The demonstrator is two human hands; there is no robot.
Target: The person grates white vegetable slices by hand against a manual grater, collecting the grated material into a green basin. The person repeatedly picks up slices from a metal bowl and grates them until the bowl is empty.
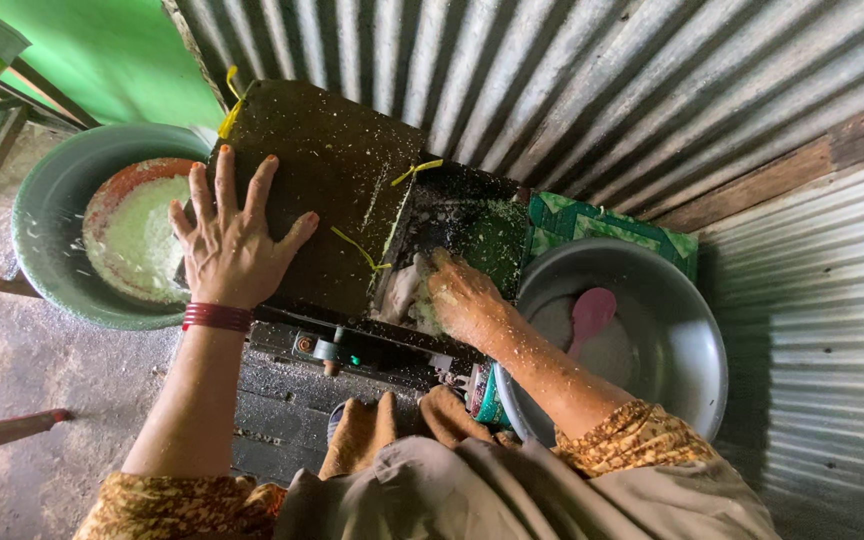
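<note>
My left hand (230, 240) lies flat, fingers spread, on the dark cover of a grating machine (337, 165). Red bangles ring that wrist. My right hand (460, 297) is closed over a white lump (404, 290) and presses it into the machine's dark open chute (472, 225), which is speckled with white shreds. White flecks cling to my right forearm. Yellow ties hang from the cover's edges.
A green basin (47, 235) at the left holds a round tray of white shreds (137, 235). A metal bowl (672, 330) at the right holds white pieces and a pink spoon (590, 315). Corrugated metal walls close in behind and at the right. Wooden legs stand at the far left.
</note>
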